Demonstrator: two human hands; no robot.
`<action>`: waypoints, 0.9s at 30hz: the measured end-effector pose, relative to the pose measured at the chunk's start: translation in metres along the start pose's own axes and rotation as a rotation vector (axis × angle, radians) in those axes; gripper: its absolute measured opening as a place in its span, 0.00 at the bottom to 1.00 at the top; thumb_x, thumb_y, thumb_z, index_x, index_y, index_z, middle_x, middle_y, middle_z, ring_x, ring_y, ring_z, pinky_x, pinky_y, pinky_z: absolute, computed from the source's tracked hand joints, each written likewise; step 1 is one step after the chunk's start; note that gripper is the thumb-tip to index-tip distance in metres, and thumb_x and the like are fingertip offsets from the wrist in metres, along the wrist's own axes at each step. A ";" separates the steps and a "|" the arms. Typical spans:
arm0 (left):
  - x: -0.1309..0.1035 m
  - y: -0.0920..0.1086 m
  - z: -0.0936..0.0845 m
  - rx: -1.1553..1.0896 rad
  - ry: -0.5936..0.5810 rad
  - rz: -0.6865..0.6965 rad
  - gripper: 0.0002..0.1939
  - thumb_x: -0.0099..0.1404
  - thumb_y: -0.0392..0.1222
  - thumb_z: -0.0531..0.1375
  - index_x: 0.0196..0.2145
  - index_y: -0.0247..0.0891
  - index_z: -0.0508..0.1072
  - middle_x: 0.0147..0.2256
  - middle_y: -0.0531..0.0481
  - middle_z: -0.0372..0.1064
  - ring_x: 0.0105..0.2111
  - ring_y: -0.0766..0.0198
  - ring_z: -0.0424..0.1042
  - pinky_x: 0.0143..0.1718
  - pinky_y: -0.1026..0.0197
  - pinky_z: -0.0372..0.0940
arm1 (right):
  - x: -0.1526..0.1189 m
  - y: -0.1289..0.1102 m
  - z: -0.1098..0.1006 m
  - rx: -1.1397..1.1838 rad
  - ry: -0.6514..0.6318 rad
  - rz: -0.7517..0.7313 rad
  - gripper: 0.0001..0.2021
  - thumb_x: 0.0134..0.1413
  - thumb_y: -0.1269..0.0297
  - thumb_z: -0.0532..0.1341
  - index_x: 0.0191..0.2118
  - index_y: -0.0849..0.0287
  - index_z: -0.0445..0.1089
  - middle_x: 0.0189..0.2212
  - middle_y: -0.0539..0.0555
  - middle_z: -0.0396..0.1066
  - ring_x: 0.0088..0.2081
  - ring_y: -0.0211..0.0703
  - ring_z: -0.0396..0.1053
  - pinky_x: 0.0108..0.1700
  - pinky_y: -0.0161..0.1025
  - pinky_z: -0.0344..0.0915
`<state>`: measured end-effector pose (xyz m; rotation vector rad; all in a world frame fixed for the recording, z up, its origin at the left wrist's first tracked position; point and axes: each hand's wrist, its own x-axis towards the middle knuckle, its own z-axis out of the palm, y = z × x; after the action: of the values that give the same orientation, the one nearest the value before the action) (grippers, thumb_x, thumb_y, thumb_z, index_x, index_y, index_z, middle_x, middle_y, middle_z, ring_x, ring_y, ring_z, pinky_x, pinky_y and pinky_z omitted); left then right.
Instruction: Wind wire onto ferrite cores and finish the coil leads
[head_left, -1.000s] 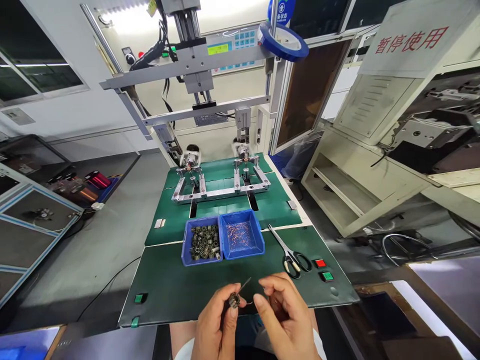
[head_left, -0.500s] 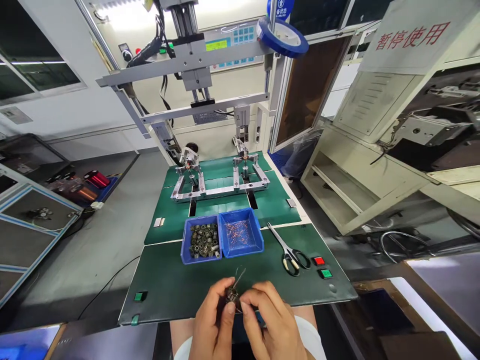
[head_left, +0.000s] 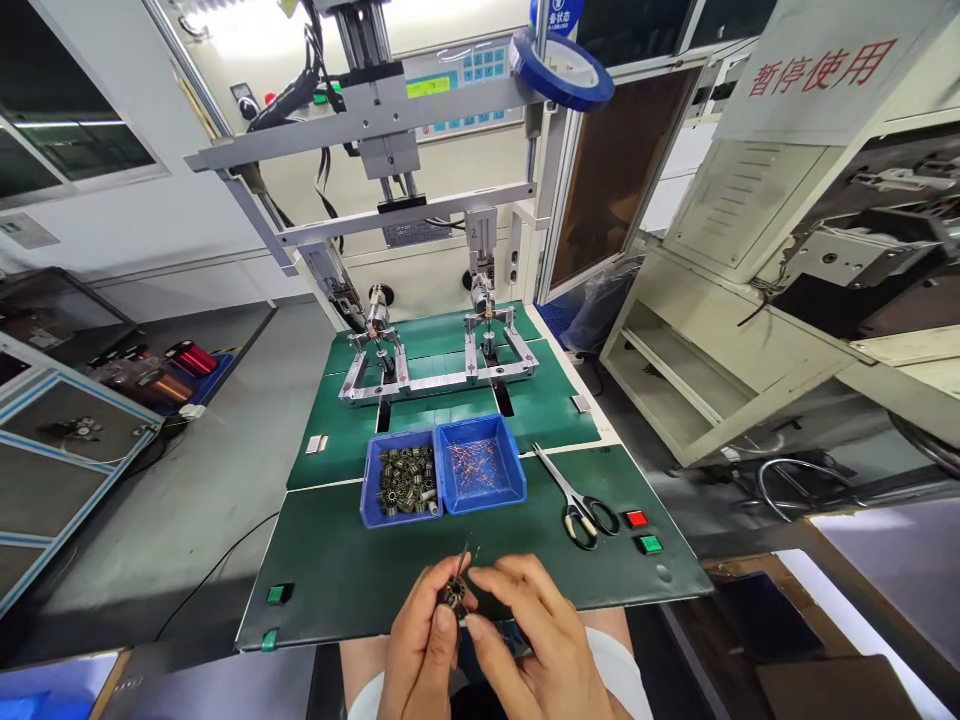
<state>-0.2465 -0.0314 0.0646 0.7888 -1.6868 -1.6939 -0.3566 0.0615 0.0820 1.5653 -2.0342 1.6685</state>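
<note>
A small round metal core with thin wires sticking up from it is held in my left hand, thumb in front and fingers behind. My right hand is just right of the core, its thumb and forefinger apart, the thumb tip close to the core's lower side. Beyond my hands a blue bin holds many similar metal cores. Against it on the right, another blue bin contains short copper-coloured wire pieces. Scissors lie on the green tabletop to the right.
A machine frame with two winding heads stands behind the bins. Red and green buttons sit at the table's right, a green button at its left. Blue tape hangs from the upper frame.
My left hand has turned the core so its round face shows more. My right thumb and forefinger have moved apart beside it.
</note>
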 end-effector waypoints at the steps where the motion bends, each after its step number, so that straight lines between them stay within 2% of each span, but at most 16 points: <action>1: -0.001 0.000 0.001 0.019 0.027 0.027 0.19 0.66 0.56 0.58 0.48 0.45 0.78 0.43 0.48 0.77 0.34 0.61 0.72 0.40 0.60 0.68 | 0.000 -0.001 0.001 -0.010 -0.015 -0.003 0.15 0.57 0.72 0.60 0.50 0.57 0.67 0.36 0.55 0.72 0.35 0.42 0.74 0.33 0.36 0.73; 4: -0.002 0.000 0.003 0.008 0.069 0.069 0.17 0.65 0.57 0.60 0.45 0.48 0.79 0.45 0.50 0.78 0.45 0.58 0.72 0.49 0.60 0.66 | -0.001 -0.001 0.003 -0.061 -0.029 -0.029 0.13 0.56 0.70 0.61 0.47 0.57 0.68 0.35 0.55 0.72 0.34 0.43 0.75 0.32 0.37 0.73; 7: -0.003 0.000 0.001 -0.039 0.080 0.047 0.16 0.63 0.56 0.62 0.44 0.47 0.79 0.44 0.50 0.77 0.46 0.59 0.72 0.50 0.63 0.65 | -0.004 -0.002 0.004 -0.103 -0.012 -0.068 0.12 0.56 0.71 0.60 0.47 0.58 0.67 0.35 0.56 0.72 0.33 0.43 0.75 0.32 0.37 0.73; 10: -0.003 0.004 0.000 -0.097 0.072 0.044 0.14 0.62 0.53 0.64 0.44 0.49 0.79 0.42 0.53 0.76 0.42 0.62 0.72 0.46 0.65 0.66 | -0.003 -0.004 0.003 -0.102 -0.020 -0.065 0.10 0.58 0.74 0.57 0.45 0.58 0.67 0.33 0.55 0.72 0.32 0.40 0.74 0.31 0.35 0.72; 14: -0.002 0.011 0.004 -0.121 -0.003 0.083 0.11 0.63 0.51 0.64 0.42 0.50 0.79 0.35 0.54 0.73 0.34 0.66 0.69 0.37 0.68 0.65 | 0.003 -0.007 0.001 -0.087 -0.029 -0.026 0.07 0.58 0.75 0.54 0.37 0.57 0.64 0.29 0.52 0.69 0.28 0.38 0.71 0.28 0.33 0.68; 21: -0.005 0.007 0.006 -0.204 -0.008 0.015 0.12 0.61 0.52 0.65 0.40 0.47 0.81 0.31 0.53 0.72 0.32 0.64 0.69 0.35 0.66 0.65 | 0.008 -0.009 0.000 0.057 0.030 -0.024 0.07 0.54 0.75 0.53 0.31 0.56 0.62 0.24 0.49 0.66 0.24 0.36 0.68 0.25 0.31 0.64; 24: -0.004 0.006 0.003 -0.201 -0.035 -0.001 0.14 0.62 0.53 0.64 0.42 0.47 0.81 0.30 0.51 0.72 0.28 0.65 0.67 0.29 0.67 0.63 | 0.006 -0.007 -0.005 0.120 0.021 -0.050 0.06 0.54 0.75 0.56 0.33 0.56 0.66 0.24 0.49 0.67 0.24 0.36 0.68 0.25 0.31 0.65; 27: -0.002 0.008 0.001 -0.198 -0.051 0.036 0.13 0.63 0.52 0.63 0.45 0.50 0.80 0.30 0.52 0.72 0.24 0.68 0.64 0.24 0.68 0.59 | 0.005 -0.004 -0.011 0.074 0.022 -0.016 0.11 0.55 0.74 0.58 0.44 0.58 0.69 0.29 0.52 0.70 0.28 0.39 0.71 0.28 0.33 0.69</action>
<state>-0.2456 -0.0293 0.0724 0.6232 -1.5275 -1.8364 -0.3613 0.0673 0.0924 1.5729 -1.9657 1.7672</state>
